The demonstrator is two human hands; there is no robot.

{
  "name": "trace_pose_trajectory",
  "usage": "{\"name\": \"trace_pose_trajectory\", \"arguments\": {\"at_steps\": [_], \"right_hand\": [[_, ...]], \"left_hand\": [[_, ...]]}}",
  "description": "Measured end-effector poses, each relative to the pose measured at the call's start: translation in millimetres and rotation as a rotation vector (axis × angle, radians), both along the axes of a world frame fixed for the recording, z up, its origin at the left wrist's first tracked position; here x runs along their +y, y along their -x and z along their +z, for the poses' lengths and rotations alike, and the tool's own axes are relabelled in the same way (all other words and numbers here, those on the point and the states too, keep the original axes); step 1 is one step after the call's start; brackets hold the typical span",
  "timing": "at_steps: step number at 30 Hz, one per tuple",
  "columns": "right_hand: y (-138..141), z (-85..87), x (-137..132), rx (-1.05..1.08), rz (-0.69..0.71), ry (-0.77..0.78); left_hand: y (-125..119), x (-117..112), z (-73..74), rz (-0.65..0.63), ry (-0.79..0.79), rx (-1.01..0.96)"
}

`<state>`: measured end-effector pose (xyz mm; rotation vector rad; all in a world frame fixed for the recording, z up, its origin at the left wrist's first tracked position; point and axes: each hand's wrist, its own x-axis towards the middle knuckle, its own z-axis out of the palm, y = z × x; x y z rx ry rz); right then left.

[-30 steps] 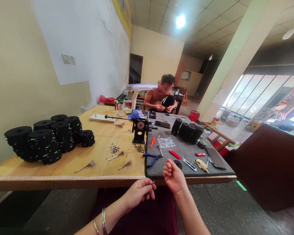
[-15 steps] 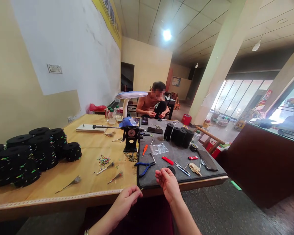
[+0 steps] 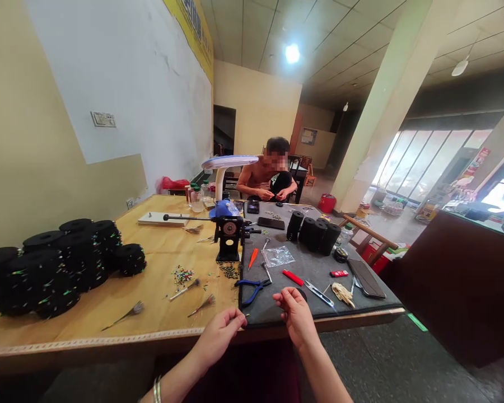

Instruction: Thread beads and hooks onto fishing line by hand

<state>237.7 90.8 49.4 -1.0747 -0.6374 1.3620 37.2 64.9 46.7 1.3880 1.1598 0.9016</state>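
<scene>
At the table's front edge, my left hand (image 3: 222, 331) pinches a tiny yellow-green piece (image 3: 247, 315) between thumb and forefinger. Its exact kind is too small to make out. My right hand (image 3: 296, 314) is raised a little to the right, thumb and fingertips pressed together; whatever they may hold cannot be seen. A gap separates the two hands. Just beyond them lie blue-handled pliers (image 3: 252, 291) and a utility knife (image 3: 319, 294) beside a red-handled tool (image 3: 293, 277). A dark round disc (image 3: 303, 292) is partly hidden behind my right hand.
Black foam rolls (image 3: 46, 274) stand at left, more foam rolls (image 3: 315, 232) at back right. A black hand-crank device (image 3: 229, 238) and a desk lamp (image 3: 220, 184) stand mid-table. Small coloured beads (image 3: 182, 275) lie on the wood. Another person (image 3: 269, 179) sits opposite.
The view has shifted slightly, so the table appears a little further right. Both hands keep their pinched shape; the left has edged up and the gap between them looks about the same.
</scene>
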Motion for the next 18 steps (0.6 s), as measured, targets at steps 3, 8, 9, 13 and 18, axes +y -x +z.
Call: {"name": "trace_pose_trajectory", "arguments": {"at_steps": [3, 8, 9, 13, 18], "right_hand": [[0, -1.4, 6, 0.024, 0.014, -0.013], [-1, -3.4, 14, 0.060, 0.047, -0.007], [-2, -2.8, 17, 0.048, 0.049, -0.008], [-14, 1.4, 36, -0.056, 0.039, -0.014], [-35, 3.0, 58, -0.408, 0.005, -0.063]], "left_hand": [[-2, 6, 1.2, 0.028, -0.061, 0.036], [-5, 12, -2.1, 0.067, -0.055, 0.059], [-6, 14, -2.6, 0.069, -0.042, 0.052], [-10, 22, -2.8, 0.074, 0.040, 0.026], [-18, 33, -2.9, 0.123, 0.084, 0.085]]}}
